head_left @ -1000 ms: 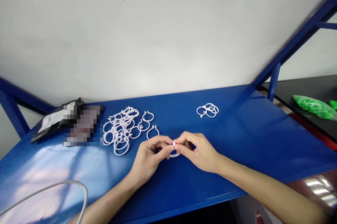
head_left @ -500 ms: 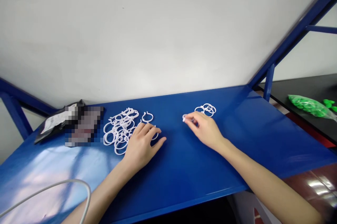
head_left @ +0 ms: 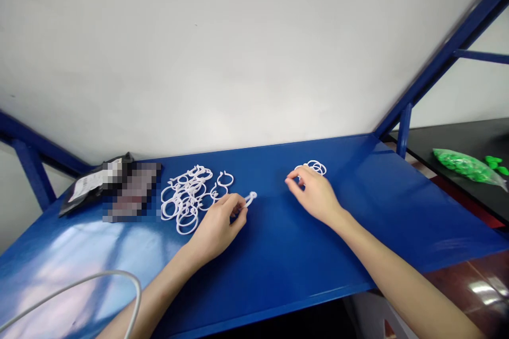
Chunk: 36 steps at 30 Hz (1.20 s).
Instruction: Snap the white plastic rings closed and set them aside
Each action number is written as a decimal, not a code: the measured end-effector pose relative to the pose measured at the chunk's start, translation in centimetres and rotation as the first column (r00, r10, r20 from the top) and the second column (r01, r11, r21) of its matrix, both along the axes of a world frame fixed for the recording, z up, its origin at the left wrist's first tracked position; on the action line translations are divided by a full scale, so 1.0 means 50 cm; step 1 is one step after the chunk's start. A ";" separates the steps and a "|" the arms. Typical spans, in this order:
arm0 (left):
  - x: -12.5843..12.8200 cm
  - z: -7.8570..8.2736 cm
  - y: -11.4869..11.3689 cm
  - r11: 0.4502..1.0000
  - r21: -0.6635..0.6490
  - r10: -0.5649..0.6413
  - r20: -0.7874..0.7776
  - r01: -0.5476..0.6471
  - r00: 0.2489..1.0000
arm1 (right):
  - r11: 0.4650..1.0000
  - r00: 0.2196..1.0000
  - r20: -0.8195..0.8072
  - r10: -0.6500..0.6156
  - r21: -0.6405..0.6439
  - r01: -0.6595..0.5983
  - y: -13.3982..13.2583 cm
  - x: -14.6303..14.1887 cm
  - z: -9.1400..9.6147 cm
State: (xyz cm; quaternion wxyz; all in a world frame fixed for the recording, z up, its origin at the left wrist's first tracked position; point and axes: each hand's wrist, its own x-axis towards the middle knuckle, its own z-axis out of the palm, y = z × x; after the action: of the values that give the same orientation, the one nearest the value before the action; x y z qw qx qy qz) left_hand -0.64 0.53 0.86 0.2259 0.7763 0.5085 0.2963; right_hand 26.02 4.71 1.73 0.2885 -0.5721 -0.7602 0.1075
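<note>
My left hand [head_left: 220, 222] is closed in a pinch on a white plastic curtain ring [head_left: 251, 199], which juts out to the right past the fingertips, its snap end showing. Just left of this hand lies a loose heap of the same white rings [head_left: 186, 224], several of them overlapping, with open snap ends. One ring [head_left: 225, 179] lies at the heap's upper right. Over on the right, my right hand [head_left: 316, 196] hovers with thumb and forefinger slightly apart and no ring visible in them. Behind it sits a small group of rings [head_left: 317, 165], partly hidden by the hand.
The blue tabletop [head_left: 274, 254] meets a pale wall [head_left: 246, 63] at the back. A black plastic mailer bag [head_left: 89, 185] and a blurred-out packet [head_left: 135, 190] lie at left. A white cable [head_left: 99, 274] loops in front. Green pieces in a clear bag [head_left: 465, 165] rest on a black table.
My left hand has gone from spread fingers to pinching a ring. The ring in my right hand's fingers is no longer visible there, and that hand has shifted slightly right.
</note>
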 end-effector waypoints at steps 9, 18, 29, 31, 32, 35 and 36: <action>0.030 0.000 -0.021 0.884 -0.432 0.067 0.496 0.179 0.866 | 0.809 0.757 -0.624 0.192 -0.336 -0.482 -0.048 -0.073 -0.026; 0.026 -0.007 -0.015 0.815 -0.488 0.143 0.693 0.312 0.707 | 0.720 0.582 -0.813 0.023 -0.390 -0.573 -0.047 -0.071 -0.028; 0.030 -0.001 -0.022 0.909 -0.386 0.101 0.571 0.158 0.815 | 0.824 0.758 -0.618 0.211 -0.304 -0.477 -0.073 -0.078 0.006; 0.031 -0.001 -0.025 0.919 -0.371 0.113 0.571 0.133 0.813 | 0.838 0.762 -0.617 0.197 -0.297 -0.458 -0.076 -0.078 0.006; 0.031 0.000 -0.026 0.923 -0.363 0.115 0.570 0.124 0.814 | 0.843 0.765 -0.612 0.201 -0.290 -0.453 -0.077 -0.077 0.007; 0.032 0.001 -0.030 0.933 -0.343 0.105 0.550 0.110 0.828 | 0.840 0.768 -0.594 0.238 -0.272 -0.470 -0.080 -0.076 0.010; 0.033 0.001 -0.031 0.936 -0.337 0.100 0.542 0.106 0.835 | 0.837 0.768 -0.591 0.246 -0.269 -0.475 -0.082 -0.075 0.012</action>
State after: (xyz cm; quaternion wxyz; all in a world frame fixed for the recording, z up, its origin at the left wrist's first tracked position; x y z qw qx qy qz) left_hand 1.01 -1.05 0.91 0.4984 0.6054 0.4655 0.4105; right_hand 22.26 0.63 2.33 0.3368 -0.4050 -0.7073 0.4714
